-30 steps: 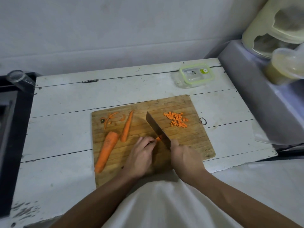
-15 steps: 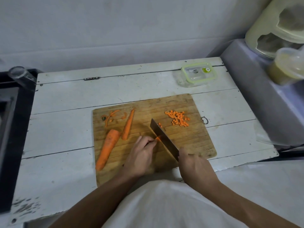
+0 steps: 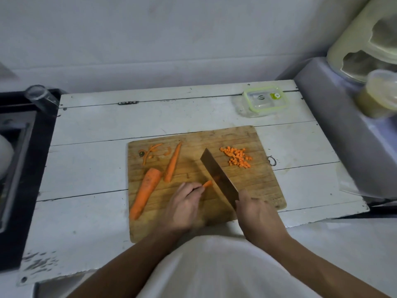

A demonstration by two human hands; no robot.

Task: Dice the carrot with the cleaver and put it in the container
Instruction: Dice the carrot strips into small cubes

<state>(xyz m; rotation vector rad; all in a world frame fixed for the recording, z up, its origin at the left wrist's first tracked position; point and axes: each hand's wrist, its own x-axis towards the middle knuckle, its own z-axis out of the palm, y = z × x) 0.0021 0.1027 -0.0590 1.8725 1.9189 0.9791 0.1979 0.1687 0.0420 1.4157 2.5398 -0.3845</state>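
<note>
Orange dice (image 3: 237,157) are piling up far right on the board (image 3: 253,186) — the left hand (image 3: 183,204) is pinching a short strip (image 3: 207,184), the right hand (image 3: 255,211) gripping the cleaver (image 3: 218,177). Two carrot pieces (image 3: 146,192) are waiting uncut; the lidded container (image 3: 265,100) is sitting far right.

The cleaver (image 3: 219,179) handle is hidden inside the right hand (image 3: 256,211). Most of the carrot strip (image 3: 207,184) is covered by the fingers of the left hand (image 3: 184,206). The cream appliance (image 3: 365,39), upper right, is blurred and cut off by the frame edge. The lettering on the container (image 3: 265,101) lid is too small to be read.
</note>
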